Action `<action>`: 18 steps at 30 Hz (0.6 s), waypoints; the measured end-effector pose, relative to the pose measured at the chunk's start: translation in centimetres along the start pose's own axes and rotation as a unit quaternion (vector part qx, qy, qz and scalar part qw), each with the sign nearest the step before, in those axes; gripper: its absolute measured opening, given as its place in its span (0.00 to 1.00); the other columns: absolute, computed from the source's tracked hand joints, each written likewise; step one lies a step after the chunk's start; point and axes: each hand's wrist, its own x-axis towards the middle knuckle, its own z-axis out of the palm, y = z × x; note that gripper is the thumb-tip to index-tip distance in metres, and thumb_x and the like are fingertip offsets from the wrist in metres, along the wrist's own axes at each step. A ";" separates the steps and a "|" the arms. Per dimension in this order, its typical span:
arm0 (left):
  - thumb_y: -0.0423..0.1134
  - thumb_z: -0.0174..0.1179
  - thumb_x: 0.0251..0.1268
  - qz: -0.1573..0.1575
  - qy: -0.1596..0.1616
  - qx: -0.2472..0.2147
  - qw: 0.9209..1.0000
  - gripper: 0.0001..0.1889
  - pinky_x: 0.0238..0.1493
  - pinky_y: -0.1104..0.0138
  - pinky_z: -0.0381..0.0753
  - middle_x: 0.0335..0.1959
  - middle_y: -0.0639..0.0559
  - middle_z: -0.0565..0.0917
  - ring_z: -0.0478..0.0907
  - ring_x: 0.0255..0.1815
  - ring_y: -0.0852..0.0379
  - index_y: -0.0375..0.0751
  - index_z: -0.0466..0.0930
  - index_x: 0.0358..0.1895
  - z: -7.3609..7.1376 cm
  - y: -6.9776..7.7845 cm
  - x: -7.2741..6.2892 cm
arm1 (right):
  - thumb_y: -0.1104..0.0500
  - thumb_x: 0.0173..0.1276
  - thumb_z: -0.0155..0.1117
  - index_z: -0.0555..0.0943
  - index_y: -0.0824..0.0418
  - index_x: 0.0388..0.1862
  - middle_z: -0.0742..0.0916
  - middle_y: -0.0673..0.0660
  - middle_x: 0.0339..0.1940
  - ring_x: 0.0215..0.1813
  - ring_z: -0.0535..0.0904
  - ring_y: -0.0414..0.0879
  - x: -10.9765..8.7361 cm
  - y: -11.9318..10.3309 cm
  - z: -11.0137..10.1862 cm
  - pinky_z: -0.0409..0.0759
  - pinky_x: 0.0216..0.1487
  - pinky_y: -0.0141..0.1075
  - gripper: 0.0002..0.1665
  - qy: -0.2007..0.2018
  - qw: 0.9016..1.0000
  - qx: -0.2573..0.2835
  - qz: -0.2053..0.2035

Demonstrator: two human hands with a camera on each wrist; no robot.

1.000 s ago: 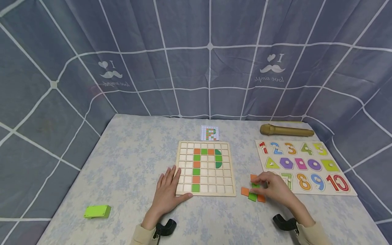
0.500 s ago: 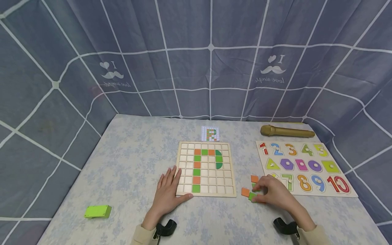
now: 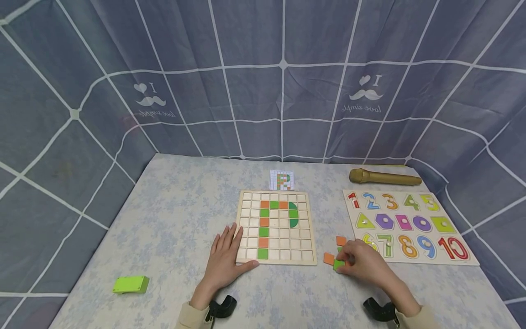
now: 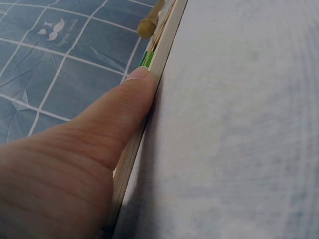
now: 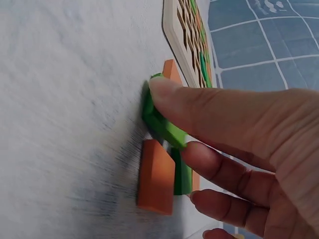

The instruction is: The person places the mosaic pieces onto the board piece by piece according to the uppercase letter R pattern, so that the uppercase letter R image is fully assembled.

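My left hand [image 3: 223, 256] rests on the left edge of a square wooden grid board [image 3: 313, 228], fingers spread and thumb along the front edge. In the left wrist view the thumb [image 4: 119, 112] touches the board's side. Green and orange tiles on the board form a column, a top row and a rounded right side. To its right, my right hand [image 3: 365, 262] pinches a green square tile [image 5: 172, 133] between thumb and fingers. Near it lie an orange tile [image 3: 328, 258], another orange tile [image 5: 157, 177] and a second green tile [image 5: 182, 174]. The fingers partly hide this group.
A small printed pattern card [image 3: 281, 180] lies behind the board. At the right are a number-and-shape puzzle board [image 3: 411, 237], close to my right hand, and a gold microphone [image 3: 384, 176]. A lime-green block [image 3: 130, 284] sits at the left. A grid-patterned curtain [image 3: 255, 91] surrounds the table.
My right hand has shifted slightly over the loose tiles, and its thumb and fingers have closed on the green tile nearest me. My left hand stays on the board.
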 end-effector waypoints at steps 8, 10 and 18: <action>0.63 0.64 0.52 0.002 0.006 0.002 1.000 0.51 0.68 0.44 0.42 0.73 0.36 0.53 0.45 0.73 0.38 0.34 0.55 0.73 0.0 -0.2 -0.1 | 0.54 0.48 0.79 0.77 0.46 0.25 0.72 0.42 0.19 0.25 0.65 0.38 -0.4 -0.2 0.6 0.63 0.25 0.32 0.15 -0.001 1.000 0.020 0.022; 0.64 0.64 0.52 -0.001 0.004 0.001 1.000 0.52 0.68 0.45 0.42 0.73 0.36 0.53 0.45 0.73 0.38 0.34 0.55 0.73 0.0 -0.2 -0.1 | 0.54 0.49 0.79 0.77 0.45 0.26 0.72 0.41 0.18 0.24 0.65 0.37 -0.6 -0.1 0.6 0.63 0.25 0.31 0.15 -0.002 1.000 0.027 0.016; 0.65 0.62 0.53 -0.006 -0.008 -0.002 1.000 0.52 0.69 0.47 0.40 0.74 0.38 0.51 0.43 0.74 0.40 0.36 0.54 0.74 -0.1 -0.1 0.1 | 0.55 0.53 0.76 0.78 0.47 0.27 0.74 0.43 0.19 0.21 0.67 0.37 -0.5 0.7 -0.2 0.66 0.21 0.31 0.12 -0.003 0.994 0.111 -0.012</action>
